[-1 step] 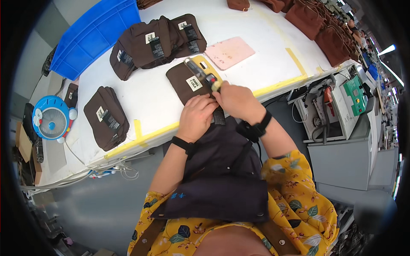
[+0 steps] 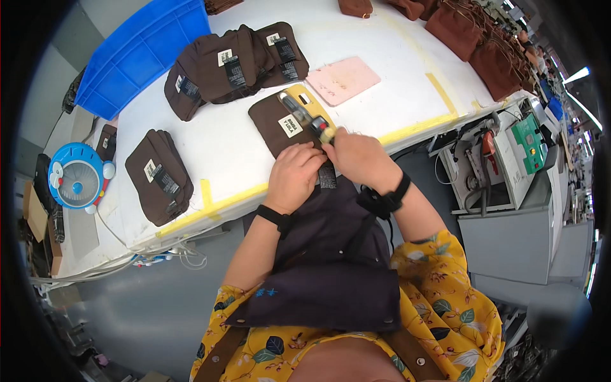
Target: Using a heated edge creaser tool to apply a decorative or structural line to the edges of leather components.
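A brown fabric pouch with a pale label lies at the table's near edge, a yellow board showing along its far right side. My left hand is closed on the pouch's near edge, fingers bent together; its thumb is mostly hidden. Over the pouch, my right hand grips a slim grey-and-black tool with a red spot and a yellowish end; its exact kind is unclear. The tool slants away to the left. A dark printed strip hangs below my hands at the edge.
More brown pouches lie beyond, and another stack sits to the left. A pink board rests right of the pouch. A blue crate, a small blue fan and reddish-brown bags stand around the white table.
My right hand and the tool have shifted slightly right and nearer to me. My left hand has hardly moved and stays on the pouch.
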`<state>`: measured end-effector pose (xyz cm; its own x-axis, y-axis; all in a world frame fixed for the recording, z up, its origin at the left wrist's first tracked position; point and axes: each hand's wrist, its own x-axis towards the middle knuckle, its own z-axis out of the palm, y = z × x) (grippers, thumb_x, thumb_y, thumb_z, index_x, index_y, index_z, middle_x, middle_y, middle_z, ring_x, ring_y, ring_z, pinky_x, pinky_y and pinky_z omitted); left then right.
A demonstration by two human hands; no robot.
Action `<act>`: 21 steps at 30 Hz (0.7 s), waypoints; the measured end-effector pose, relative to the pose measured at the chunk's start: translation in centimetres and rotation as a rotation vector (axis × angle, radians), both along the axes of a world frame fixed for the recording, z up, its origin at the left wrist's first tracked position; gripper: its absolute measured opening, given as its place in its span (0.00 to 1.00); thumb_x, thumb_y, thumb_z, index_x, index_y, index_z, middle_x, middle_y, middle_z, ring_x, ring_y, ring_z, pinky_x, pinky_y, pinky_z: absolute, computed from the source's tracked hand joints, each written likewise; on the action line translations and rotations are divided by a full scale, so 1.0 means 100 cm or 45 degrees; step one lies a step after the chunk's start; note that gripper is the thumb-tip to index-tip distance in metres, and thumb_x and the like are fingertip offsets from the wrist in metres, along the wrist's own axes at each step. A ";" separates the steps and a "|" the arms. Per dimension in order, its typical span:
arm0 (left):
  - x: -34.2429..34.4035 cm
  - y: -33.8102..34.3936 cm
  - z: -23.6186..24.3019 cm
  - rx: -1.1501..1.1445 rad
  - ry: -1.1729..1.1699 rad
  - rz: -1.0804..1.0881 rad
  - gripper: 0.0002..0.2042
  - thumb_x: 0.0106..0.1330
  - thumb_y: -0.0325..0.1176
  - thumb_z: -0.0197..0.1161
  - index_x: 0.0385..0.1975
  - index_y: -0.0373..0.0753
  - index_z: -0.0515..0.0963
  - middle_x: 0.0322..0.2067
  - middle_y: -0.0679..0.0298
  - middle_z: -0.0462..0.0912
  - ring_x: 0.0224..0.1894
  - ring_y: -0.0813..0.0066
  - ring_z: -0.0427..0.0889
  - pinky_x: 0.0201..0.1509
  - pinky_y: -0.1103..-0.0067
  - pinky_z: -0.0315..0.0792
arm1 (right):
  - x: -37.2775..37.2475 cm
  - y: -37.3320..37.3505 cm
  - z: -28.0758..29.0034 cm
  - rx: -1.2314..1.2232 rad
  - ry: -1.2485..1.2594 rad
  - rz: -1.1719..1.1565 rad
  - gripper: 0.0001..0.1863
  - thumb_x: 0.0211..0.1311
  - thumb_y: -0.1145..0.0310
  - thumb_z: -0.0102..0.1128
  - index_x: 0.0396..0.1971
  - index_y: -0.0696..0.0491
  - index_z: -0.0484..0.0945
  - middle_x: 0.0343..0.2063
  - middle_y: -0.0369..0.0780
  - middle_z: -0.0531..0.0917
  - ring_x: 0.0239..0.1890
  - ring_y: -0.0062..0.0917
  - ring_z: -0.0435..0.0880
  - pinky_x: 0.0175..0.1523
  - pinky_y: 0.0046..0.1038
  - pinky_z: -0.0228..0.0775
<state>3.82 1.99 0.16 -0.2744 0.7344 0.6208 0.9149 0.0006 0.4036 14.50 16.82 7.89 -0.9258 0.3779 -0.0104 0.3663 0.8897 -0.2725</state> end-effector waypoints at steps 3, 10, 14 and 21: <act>0.004 0.001 0.001 0.029 -0.007 -0.005 0.12 0.54 0.22 0.67 0.39 0.41 0.86 0.44 0.64 0.86 0.55 0.59 0.84 0.59 0.63 0.77 | 0.025 -0.001 0.006 -0.028 -0.076 -0.049 0.20 0.75 0.55 0.57 0.36 0.61 0.77 0.25 0.52 0.86 0.33 0.48 0.89 0.40 0.45 0.80; 0.005 0.001 0.002 0.045 0.016 -0.025 0.12 0.54 0.23 0.67 0.39 0.40 0.85 0.42 0.64 0.86 0.53 0.60 0.84 0.57 0.65 0.77 | -0.035 0.014 0.004 -0.044 -0.032 -0.003 0.22 0.75 0.53 0.55 0.36 0.62 0.77 0.27 0.52 0.87 0.35 0.49 0.89 0.42 0.45 0.80; 0.004 0.001 0.003 -0.002 -0.018 -0.035 0.08 0.58 0.26 0.67 0.38 0.40 0.85 0.42 0.64 0.85 0.54 0.61 0.83 0.59 0.64 0.76 | -0.030 0.012 -0.004 -0.102 0.013 -0.025 0.23 0.76 0.53 0.54 0.36 0.62 0.75 0.25 0.54 0.85 0.31 0.52 0.87 0.37 0.48 0.79; 0.002 0.000 0.002 0.083 -0.011 -0.001 0.07 0.55 0.24 0.69 0.34 0.39 0.84 0.38 0.64 0.85 0.50 0.61 0.85 0.54 0.66 0.78 | 0.084 -0.033 0.014 0.011 0.004 -0.054 0.19 0.74 0.56 0.58 0.35 0.60 0.73 0.17 0.48 0.82 0.22 0.46 0.85 0.28 0.43 0.78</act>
